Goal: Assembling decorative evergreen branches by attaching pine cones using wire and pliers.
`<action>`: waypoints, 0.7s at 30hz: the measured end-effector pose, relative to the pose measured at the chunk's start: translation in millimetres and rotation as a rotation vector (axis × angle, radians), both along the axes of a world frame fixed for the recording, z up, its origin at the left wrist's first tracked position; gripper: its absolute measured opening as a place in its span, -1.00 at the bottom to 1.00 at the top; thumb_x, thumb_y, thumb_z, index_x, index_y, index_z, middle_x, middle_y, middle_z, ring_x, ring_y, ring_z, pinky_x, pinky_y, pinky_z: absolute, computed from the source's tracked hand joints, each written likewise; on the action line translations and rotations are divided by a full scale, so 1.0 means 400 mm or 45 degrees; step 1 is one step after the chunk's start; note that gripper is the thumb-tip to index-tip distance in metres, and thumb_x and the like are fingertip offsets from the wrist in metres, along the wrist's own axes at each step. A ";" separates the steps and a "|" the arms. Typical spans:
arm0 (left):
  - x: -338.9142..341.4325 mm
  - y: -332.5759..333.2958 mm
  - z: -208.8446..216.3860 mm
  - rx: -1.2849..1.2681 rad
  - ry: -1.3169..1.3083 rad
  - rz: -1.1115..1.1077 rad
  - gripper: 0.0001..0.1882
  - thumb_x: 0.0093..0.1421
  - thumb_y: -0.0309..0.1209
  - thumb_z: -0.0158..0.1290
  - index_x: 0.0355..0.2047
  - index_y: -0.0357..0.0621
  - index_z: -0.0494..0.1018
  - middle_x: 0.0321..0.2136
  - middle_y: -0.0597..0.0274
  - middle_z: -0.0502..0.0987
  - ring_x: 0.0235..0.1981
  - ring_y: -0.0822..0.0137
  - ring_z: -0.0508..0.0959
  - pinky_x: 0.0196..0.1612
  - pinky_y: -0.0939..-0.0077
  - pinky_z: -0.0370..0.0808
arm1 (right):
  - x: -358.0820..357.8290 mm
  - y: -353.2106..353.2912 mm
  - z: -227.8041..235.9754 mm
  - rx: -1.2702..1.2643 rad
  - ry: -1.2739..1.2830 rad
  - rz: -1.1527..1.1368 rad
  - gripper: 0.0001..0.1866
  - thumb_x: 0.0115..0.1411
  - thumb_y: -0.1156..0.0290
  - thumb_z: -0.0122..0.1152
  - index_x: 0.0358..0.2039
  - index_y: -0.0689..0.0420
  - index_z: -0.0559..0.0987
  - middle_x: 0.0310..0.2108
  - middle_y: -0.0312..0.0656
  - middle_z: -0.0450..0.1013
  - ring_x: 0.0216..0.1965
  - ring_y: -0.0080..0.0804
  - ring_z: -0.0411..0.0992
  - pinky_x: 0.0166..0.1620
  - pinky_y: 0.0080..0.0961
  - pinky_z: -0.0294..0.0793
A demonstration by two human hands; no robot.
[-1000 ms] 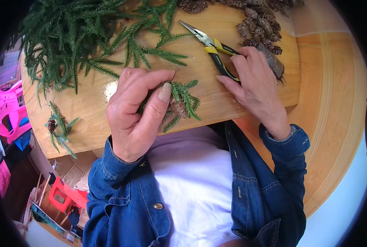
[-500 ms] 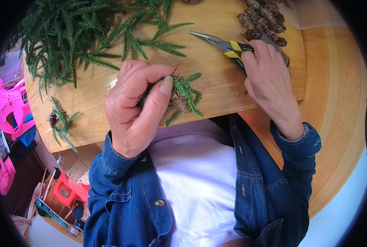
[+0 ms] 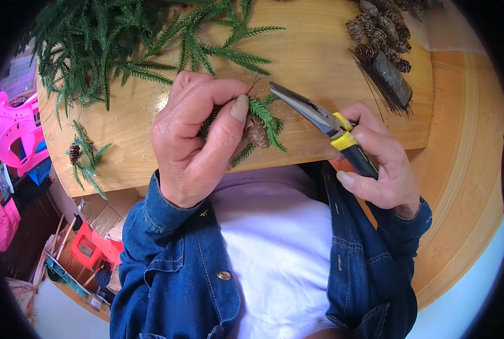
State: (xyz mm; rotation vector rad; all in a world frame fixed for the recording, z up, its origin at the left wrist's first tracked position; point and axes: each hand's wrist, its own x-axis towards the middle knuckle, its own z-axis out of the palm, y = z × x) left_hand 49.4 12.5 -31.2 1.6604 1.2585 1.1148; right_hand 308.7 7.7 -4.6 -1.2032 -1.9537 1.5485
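Observation:
My left hand (image 3: 198, 133) pinches a small artificial pine sprig (image 3: 267, 116) between thumb and forefinger, over the table's near edge. A brown pine cone (image 3: 256, 133) hangs among its green needles, partly behind my thumb. Thin dark wire ends (image 3: 253, 83) stick up from the pinch. My right hand (image 3: 381, 158) is closed round the yellow and black handles of long-nose pliers (image 3: 320, 121). Their metal jaws point up and left, with the tip close to the wire ends but apart from them.
A heap of green pine branches (image 3: 111, 51) covers the far left of the table (image 3: 314, 62). Several pine cones (image 3: 379, 31) and a wrapped bundle of dark wires (image 3: 392, 82) lie at the far right. A finished-looking sprig with a cone (image 3: 85, 158) rests near the left edge.
My right hand has lifted the pliers off the table and brought them nearer, toward the sprig, uncovering the wire bundle. My left hand keeps its pinch, nearly unmoved.

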 end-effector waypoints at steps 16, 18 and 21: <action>-0.001 -0.011 -0.004 0.040 0.016 0.022 -0.90 0.03 -0.62 0.07 -0.39 -0.28 0.49 -0.58 0.24 0.42 -0.47 0.27 0.35 -0.33 0.46 0.30 | -0.020 -0.002 -0.007 -0.206 -0.002 0.032 -0.68 -0.08 0.26 0.19 -0.44 0.27 0.45 -0.24 -0.09 0.24 -0.27 -0.35 0.26 -0.22 -0.55 0.27; -0.004 -0.013 -0.005 0.026 0.024 0.001 -0.90 0.07 -0.61 0.05 -0.36 -0.33 0.47 -0.54 0.24 0.41 -0.45 0.32 0.34 -0.31 0.51 0.28 | -0.019 -0.003 -0.010 -0.213 -0.003 0.026 -0.68 -0.08 0.26 0.19 -0.44 0.27 0.45 -0.24 -0.09 0.24 -0.27 -0.36 0.26 -0.22 -0.55 0.27; -0.005 -0.015 -0.007 -0.001 0.042 -0.041 -0.87 0.14 -0.60 0.01 -0.31 -0.43 0.45 -0.47 0.23 0.37 -0.40 0.41 0.31 -0.27 0.60 0.23 | -0.016 0.002 -0.018 -0.084 0.021 0.104 -0.69 -0.09 0.27 0.18 -0.43 0.28 0.45 -0.24 -0.09 0.24 -0.28 -0.36 0.26 -0.23 -0.55 0.27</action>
